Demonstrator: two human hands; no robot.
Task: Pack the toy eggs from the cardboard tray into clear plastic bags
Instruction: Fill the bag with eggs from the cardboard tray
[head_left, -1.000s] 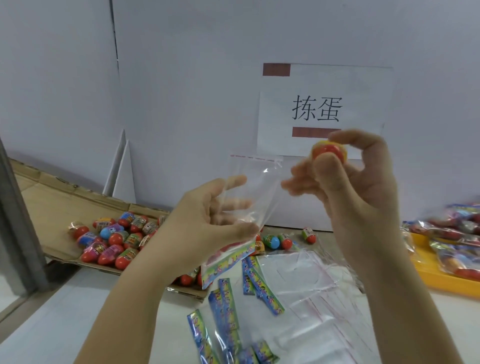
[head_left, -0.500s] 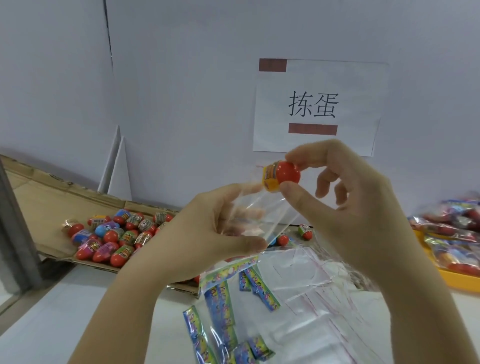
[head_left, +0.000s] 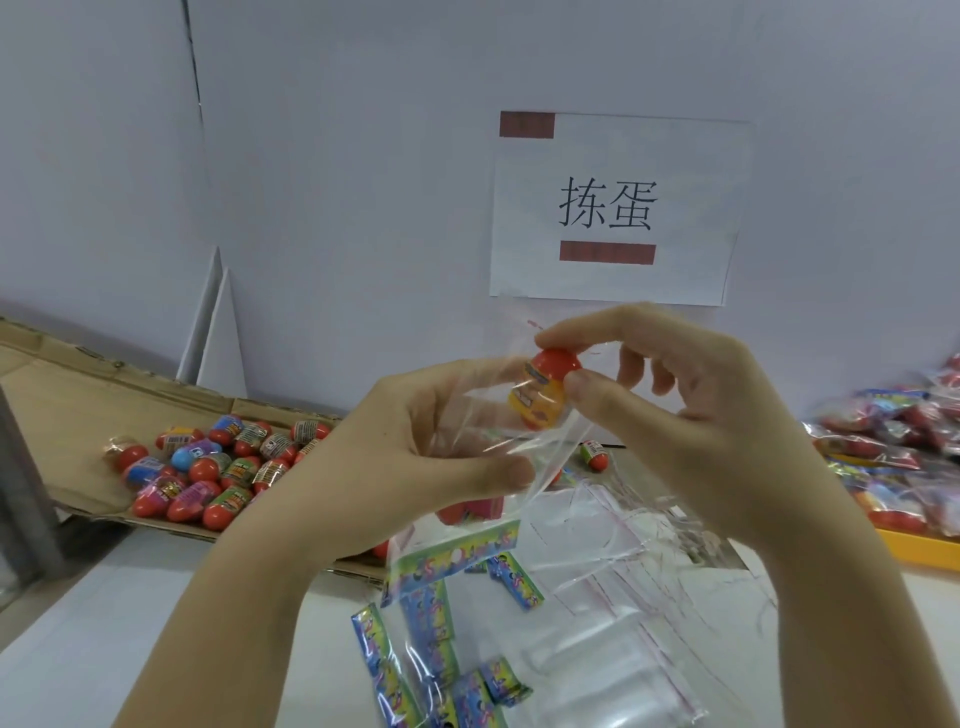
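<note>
Table (head_left: 93, 639) white, cardboard tray (head_left: 67, 405) left, wall sign (head_left: 613, 208), L hand (head_left: 415, 452) pinching bag (head_left: 498, 431), R hand (head_left: 691, 410) pinching egg (head_left: 543, 395).

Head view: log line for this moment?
step: egg into bag | left hand: holds bag open | right hand: pinches egg at bag mouth | tray: loose eggs

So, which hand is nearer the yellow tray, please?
Right. The right hand, pinching the toy egg, is just left of the yellow tray; the left hand, holding the clear bag, is farther left.
</note>
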